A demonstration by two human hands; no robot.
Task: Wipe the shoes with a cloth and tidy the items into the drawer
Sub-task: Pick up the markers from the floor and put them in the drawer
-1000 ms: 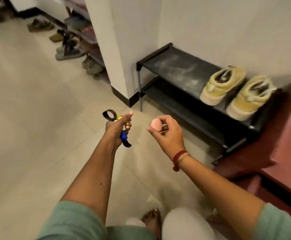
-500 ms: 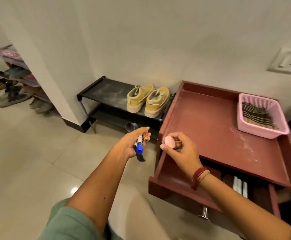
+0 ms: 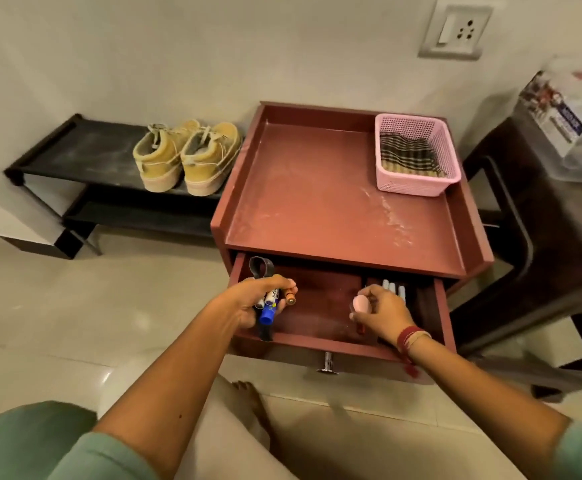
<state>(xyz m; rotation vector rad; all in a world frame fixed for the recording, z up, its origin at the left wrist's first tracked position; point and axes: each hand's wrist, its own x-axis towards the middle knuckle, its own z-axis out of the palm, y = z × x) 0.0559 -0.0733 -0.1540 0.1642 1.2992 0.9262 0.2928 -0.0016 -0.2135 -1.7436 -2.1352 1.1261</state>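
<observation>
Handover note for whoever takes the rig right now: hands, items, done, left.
Left hand grips markers and a black strap over the open drawer.
Right hand pinches a pink egg-shaped item over it.
Shoes sit on the black rack; checked cloth lies in the pink basket.
Done: drawer open, both handfuls over it.
Left: drop them in, shut the drawer.
Whether shoes were wiped: cannot tell.
</observation>
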